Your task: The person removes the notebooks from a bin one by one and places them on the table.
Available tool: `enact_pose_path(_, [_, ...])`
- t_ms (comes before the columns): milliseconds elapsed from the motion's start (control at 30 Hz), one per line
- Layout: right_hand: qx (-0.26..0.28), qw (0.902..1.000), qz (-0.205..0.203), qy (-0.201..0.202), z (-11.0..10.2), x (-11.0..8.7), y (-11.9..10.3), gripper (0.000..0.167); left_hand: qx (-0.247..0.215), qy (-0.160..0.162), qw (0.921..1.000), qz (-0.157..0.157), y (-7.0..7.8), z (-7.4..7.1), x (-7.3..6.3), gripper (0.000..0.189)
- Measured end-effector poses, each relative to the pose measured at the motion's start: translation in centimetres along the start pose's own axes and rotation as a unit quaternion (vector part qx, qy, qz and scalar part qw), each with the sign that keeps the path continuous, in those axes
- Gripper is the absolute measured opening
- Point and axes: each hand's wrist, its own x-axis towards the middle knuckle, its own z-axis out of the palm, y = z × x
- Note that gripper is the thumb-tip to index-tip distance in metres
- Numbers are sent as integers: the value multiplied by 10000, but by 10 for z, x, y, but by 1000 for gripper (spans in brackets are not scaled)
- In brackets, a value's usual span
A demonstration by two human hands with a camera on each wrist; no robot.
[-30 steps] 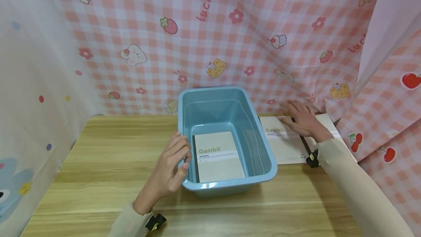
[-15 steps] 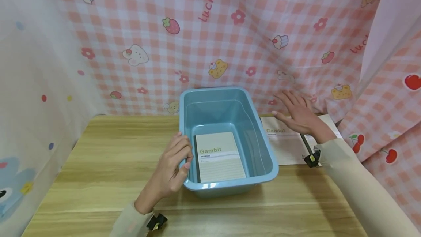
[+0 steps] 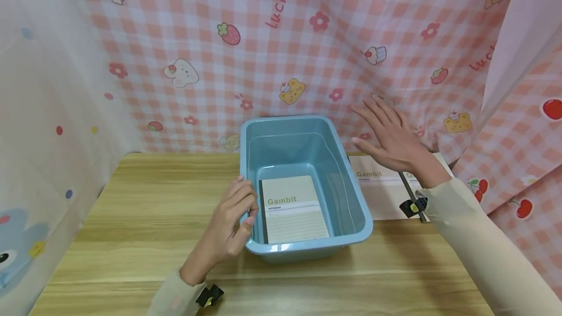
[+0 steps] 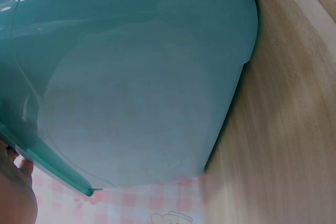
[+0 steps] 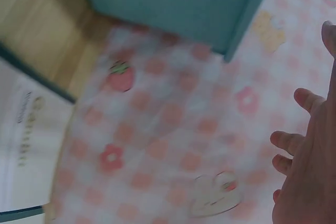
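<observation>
On the bench (image 3: 153, 218), the blue basin (image 3: 285, 148) stands with its long axis running away from the person toward the checked curtain (image 3: 197, 38); the inner notebook (image 3: 294, 218) lies flat inside it, dark spine left, title upright to the person. The left hand (image 3: 230, 221) has its grip clamped on the basin's left rim. The right hand (image 3: 391, 138), grip apart, has risen since a second ago from low over the paired notebooks (image 3: 379, 201), whose overlap, partly hidden, is hard to tell
</observation>
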Motion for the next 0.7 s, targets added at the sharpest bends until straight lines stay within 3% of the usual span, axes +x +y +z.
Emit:
enact_pose_path(200, [14,9998,-203,2,-17,14,-27,77,-55,24,10000,25,0,0,1,11])
enact_pose_path(367, [-54,9995,-221,-234,-23,30,-52,82,-67,55,10000,28,0,0,1,9])
enact_pose_path(700, [-103,9982,-68,-584,-11,62,-102,100,-59,28,10000,-25,0,0,0,7])
